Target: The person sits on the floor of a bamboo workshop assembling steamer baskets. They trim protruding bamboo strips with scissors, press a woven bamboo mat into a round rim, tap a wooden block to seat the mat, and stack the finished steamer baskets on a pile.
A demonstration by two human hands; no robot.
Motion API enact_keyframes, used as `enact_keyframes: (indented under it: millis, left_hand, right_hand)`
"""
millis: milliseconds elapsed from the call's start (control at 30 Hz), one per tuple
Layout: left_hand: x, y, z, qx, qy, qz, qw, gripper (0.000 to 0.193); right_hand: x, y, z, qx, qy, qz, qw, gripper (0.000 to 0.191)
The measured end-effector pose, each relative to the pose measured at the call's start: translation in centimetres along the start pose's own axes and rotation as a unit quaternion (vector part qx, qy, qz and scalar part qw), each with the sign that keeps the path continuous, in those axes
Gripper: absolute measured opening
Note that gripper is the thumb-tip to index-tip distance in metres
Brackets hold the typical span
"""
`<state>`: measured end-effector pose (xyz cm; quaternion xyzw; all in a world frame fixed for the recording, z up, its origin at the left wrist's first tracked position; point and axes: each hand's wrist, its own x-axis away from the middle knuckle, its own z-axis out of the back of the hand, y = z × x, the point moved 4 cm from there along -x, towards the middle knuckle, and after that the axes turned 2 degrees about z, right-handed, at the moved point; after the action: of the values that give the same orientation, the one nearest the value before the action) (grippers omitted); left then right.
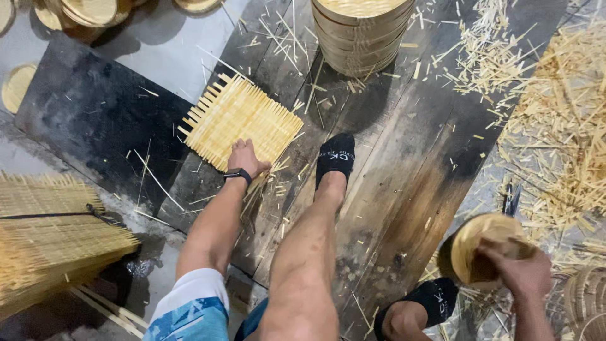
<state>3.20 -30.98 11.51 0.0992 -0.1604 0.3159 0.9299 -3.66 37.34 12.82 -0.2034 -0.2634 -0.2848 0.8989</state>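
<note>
My left hand [247, 158] reaches down to the near edge of a square woven bamboo mat [240, 120] lying on the dark wooden boards [404, 164], fingers closed on the mat's edge and some loose bamboo strips. A black band sits on that wrist. My right hand [521, 268] grips a round bamboo steamer lid [480, 246] at the lower right, held above the floor. My leg stretches forward between the hands, its foot in a black sock [334, 158] planted on the boards just right of the mat.
A stack of round bamboo steamer rings [360, 31] stands at the top centre. Bundled bamboo mats [50, 233] lie at the left. A heap of bamboo offcuts [562, 126] fills the right side. More round lids [82, 12] sit top left. My other socked foot [429, 303] is lower right.
</note>
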Motion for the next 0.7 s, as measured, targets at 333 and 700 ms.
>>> enact_keyframes:
  millis: [333,700]
  left_hand:
    - [2.6,-3.4,10.0,-0.018,0.269,-0.092,0.959,0.019]
    - [19.9,15.2,28.6,-0.070,0.226,-0.426,0.873,0.027]
  right_hand:
    - [3.2,-4.5,-10.7,-0.644,-0.306,0.137,0.687,0.069]
    - [6.8,4.1,-8.5,-0.557,-0.141,0.111,0.811,0.063]
